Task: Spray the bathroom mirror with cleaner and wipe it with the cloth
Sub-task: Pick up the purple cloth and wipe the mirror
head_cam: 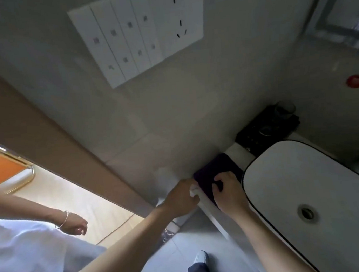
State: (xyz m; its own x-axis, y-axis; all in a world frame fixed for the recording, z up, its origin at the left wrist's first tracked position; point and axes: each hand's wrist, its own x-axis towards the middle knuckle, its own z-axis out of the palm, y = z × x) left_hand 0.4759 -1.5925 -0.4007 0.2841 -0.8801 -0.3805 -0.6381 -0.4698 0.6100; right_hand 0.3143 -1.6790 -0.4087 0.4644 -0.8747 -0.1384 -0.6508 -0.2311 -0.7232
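Nearest to me I see a shoe [202, 257] on the grey floor [163, 263], then my two forearms reaching forward to the near left corner of the worktop [212, 210]. My left hand [180, 200] is closed around a white thing at the worktop edge; I cannot tell if it is the cleaner bottle. My right hand [228, 191] rests with curled fingers on the dark purple cloth [215, 167], which lies flat on the worktop, just left of the white basin [306, 181]. I judge that the step is still collecting the tools; nothing is sprayed yet.

Next, the grip on the cloth should close fully and lift it, and then both hands must go up and right, toward the mirror [344, 7], of which only a corner shows at the far right.

Room is narrow: the wall [172, 106] with the switch panel [136, 36] stands close on the left, another person's hand [74, 225] is near at the left, and a dark tray [266, 129] with glasses stands farther behind the cloth.
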